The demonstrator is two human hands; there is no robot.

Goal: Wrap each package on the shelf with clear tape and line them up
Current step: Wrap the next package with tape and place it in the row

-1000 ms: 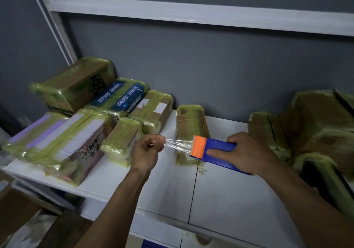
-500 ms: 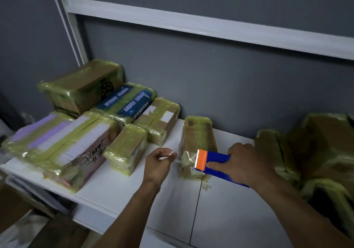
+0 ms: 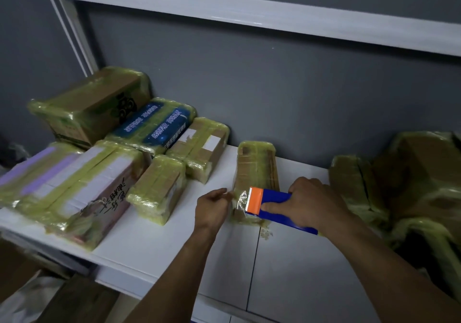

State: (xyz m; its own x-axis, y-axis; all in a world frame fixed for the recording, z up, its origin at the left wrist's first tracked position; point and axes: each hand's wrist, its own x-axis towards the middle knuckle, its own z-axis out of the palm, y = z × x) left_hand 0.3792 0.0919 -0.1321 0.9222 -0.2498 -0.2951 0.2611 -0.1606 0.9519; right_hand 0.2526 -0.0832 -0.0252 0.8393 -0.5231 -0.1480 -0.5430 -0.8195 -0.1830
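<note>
Package in work lies near the middle of the shelf, at 12 o'clock from both hands. Left hand pinches the free end of the clear tape; right hand is curled around the blue dispenser at the package's near end. I think the tape should be pulled tight and pressed flat before cutting. I count 6 wrapped packages at 9 o'clock and 1 dispenser; the pile at 3 o'clock is too blurred to count.

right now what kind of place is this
Probably a parcel storeroom or packing area: tape-wrapped packages line a white shelf, and the right hand holds a blue tape dispenser.
</note>
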